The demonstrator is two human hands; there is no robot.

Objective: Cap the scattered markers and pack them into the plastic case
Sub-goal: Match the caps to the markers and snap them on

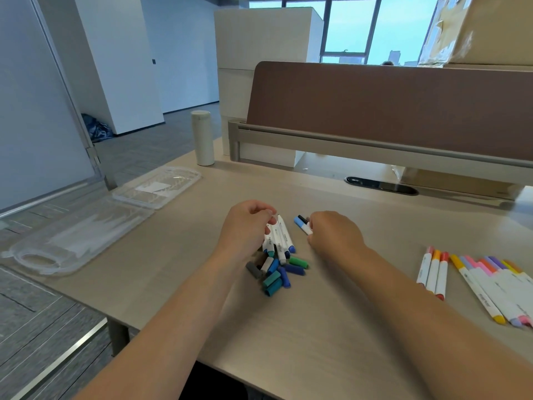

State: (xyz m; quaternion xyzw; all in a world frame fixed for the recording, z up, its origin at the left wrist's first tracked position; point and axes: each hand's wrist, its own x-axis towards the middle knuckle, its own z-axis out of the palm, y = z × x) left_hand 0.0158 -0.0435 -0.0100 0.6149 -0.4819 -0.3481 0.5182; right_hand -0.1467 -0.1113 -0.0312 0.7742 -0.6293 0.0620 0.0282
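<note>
While the left hand curls round a bundle of white markers beside the loose caps, the right hand pinches what looks like a blue-capped marker — clear plastic case open, well left.

The loose caps are teal, blue, green and grey, the markers white-barrelled.

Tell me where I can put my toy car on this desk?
Bare desk lies between the open plastic case and the left hand, and beyond the right hand up to the cable slot. It is crowded around the loose caps and at the capped markers on the right.
</note>
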